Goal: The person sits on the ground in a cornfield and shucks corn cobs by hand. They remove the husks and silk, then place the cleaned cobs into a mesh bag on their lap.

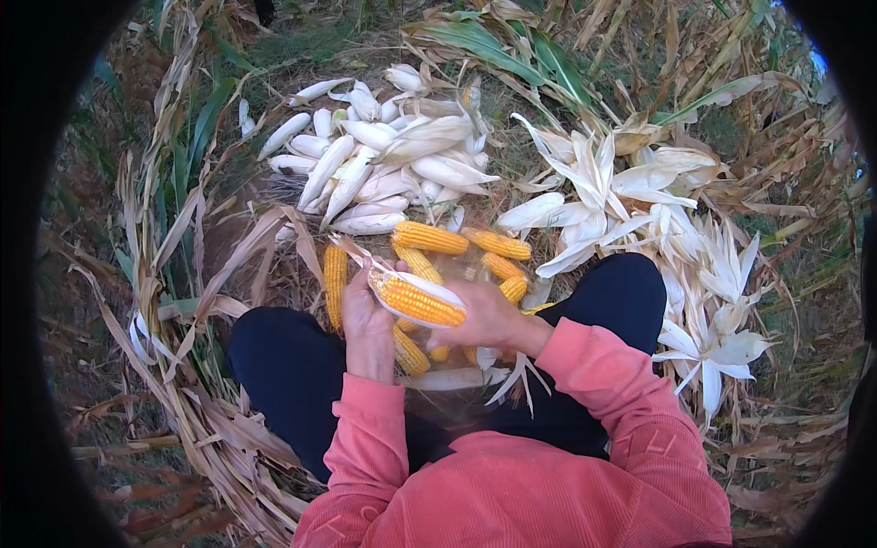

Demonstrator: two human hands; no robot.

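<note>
A partly husked ear of corn (418, 300) lies between my hands, its yellow kernels showing and pale husk still along its sides. My left hand (365, 312) grips its tip end, where silk and husk stick out. My right hand (479, 315) is closed around the husk at the other end; some of its fingers are hidden. Around and below the hands lie several bare yellow cobs, among them an upright one (335, 288) left of my left hand and one (430, 238) just beyond the held ear. A pale husk strip (455, 379) lies nearer my lap.
Ahead is a heap of corn ears in white husks (384, 157). Stripped husks (712, 274) are piled at the right, beyond my right knee (620, 294). Dry corn stalks and leaves (199, 411) run along the left, and more stalks lie at the upper right.
</note>
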